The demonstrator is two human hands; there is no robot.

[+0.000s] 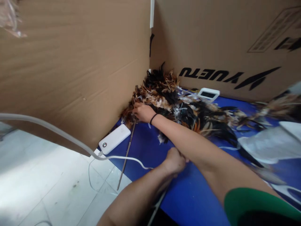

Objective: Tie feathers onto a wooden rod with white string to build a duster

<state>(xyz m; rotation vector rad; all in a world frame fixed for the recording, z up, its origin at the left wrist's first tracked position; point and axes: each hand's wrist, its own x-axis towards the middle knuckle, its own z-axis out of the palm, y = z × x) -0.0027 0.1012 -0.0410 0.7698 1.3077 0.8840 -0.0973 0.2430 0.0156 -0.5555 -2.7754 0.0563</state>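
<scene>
My right hand (pixel 144 112), a dark band at its wrist, reaches across to the left end of a heap of brown, black and cream feathers (pixel 162 97). Its fingers are bent and pinched among the feathers there. Just below those fingertips is the upper end of a thin brown stick (pixel 127 153), which slants down past the table edge. Closer to me, my left hand (pixel 175 161) is closed in a fist under my right forearm. Whatever it grips is hidden. A thin pale rod or cord (pixel 158 204) shows below the left wrist.
Cardboard walls (pixel 94 62) border the blue table (pixel 188 197) at left and back. A white power bank (pixel 114 139) with a white cable (pixel 58 133) lies at the left edge. A small white device with a dark screen (pixel 208 94), a clear plastic bag (pixel 268 142) and white-handled scissors (pixel 288 193) lie rightward.
</scene>
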